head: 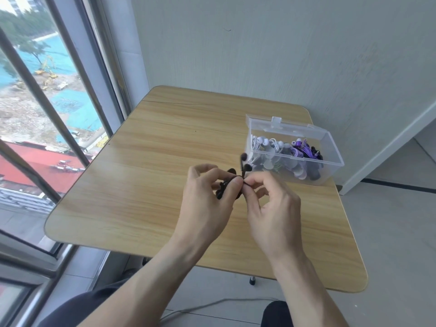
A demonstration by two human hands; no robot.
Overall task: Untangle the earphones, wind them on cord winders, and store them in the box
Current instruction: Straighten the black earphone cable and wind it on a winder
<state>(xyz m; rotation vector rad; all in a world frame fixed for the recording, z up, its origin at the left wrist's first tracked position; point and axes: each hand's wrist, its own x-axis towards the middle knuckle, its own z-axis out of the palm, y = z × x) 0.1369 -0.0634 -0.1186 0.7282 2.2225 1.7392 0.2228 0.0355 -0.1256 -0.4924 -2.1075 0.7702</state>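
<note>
Black earphones (243, 162) wound on a black cord winder (223, 186) are held above the middle of the wooden table (153, 161). My left hand (207, 199) grips the winder with curled fingers. My right hand (271, 204) pinches the black cord right beside it, and two black earbuds stick up above the fingers. A clear plastic box (330, 147) stands open at the table's right, holding white, purple and black wound earphones.
The table stands in a corner, with a wall behind and a large window on the left. A grey cable (212, 304) lies on the tiled floor under the near edge. My dark trouser knees show at the bottom.
</note>
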